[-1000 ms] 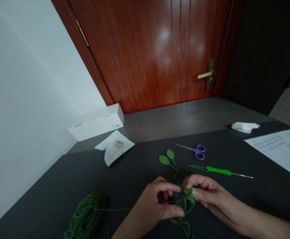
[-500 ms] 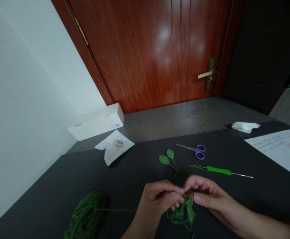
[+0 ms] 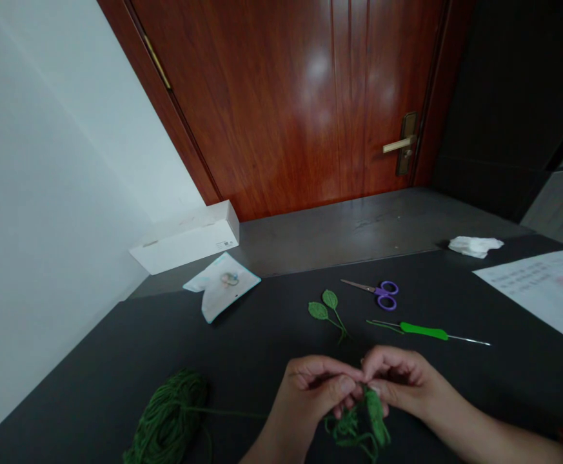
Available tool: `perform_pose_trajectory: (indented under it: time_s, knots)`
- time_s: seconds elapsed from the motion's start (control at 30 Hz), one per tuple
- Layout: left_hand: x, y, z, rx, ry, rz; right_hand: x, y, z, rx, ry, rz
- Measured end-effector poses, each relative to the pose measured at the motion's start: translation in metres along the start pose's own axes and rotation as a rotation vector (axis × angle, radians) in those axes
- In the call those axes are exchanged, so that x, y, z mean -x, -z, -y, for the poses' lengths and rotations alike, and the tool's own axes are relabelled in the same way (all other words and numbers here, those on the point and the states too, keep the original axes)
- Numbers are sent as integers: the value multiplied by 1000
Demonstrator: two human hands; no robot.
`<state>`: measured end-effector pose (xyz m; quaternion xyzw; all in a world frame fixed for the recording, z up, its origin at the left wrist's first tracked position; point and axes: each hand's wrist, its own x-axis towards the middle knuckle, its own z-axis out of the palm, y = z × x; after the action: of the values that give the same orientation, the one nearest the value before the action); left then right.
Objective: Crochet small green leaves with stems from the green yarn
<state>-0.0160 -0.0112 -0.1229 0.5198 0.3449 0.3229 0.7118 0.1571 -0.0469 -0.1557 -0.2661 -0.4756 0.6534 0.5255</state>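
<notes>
A small green crocheted piece [image 3: 367, 415] is pinched between both hands near the bottom centre of the frame, just above the dark bench [image 3: 242, 341]. The left hand [image 3: 317, 390] is closed on it from the left, thumb and forefinger pressed together at its top. The right hand [image 3: 400, 380] is closed on the same piece from the right, its fingertips meeting those of the left hand. Most of the piece hangs below and between the two hands, with loose green loops trailing toward the bottom edge of the frame.

A thin green strand [image 3: 227, 411] is seen running from under the left hand toward a bundle of green yarn [image 3: 169, 422] that lies on the bench at the lower left, well apart from the hands.

Just above the hands, toward the centre of the frame, two finished green leaves [image 3: 324, 306] on short stems are laid on the bench. To their right a pair of purple-handled scissors [image 3: 380, 293] is found, and below these a crochet hook [image 3: 426, 332] with a green handle, both near the right hand but not touched.

Further up and left, a white packet [image 3: 223, 287] and a white box [image 3: 187, 238] are seen. A crumpled tissue [image 3: 474, 246] and a printed sheet [image 3: 542, 290] are placed at the right edge. A wooden door [image 3: 305, 96] fills the top.
</notes>
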Motion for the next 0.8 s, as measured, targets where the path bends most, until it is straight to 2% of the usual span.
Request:
perform_pose_trajectory:
  time_s: [0.2, 0.33, 0.5, 0.67, 0.8]
  knots:
    - [0, 3, -4, 2, -43, -67, 2, -3, 7, 22, -19, -34]
    - [4, 0, -12, -121, -101, -154, 2, -7, 10, 21, -18, -41]
    - [10, -7, -18, -264, -109, -140, 0, -5, 9, 64, -37, -37]
    - [11, -10, -19, -265, -72, -190, 1, 0, 5, 88, -40, -94]
    - [8, -7, -17, -234, -120, -208, 1, 0, 4, 97, -22, -119]
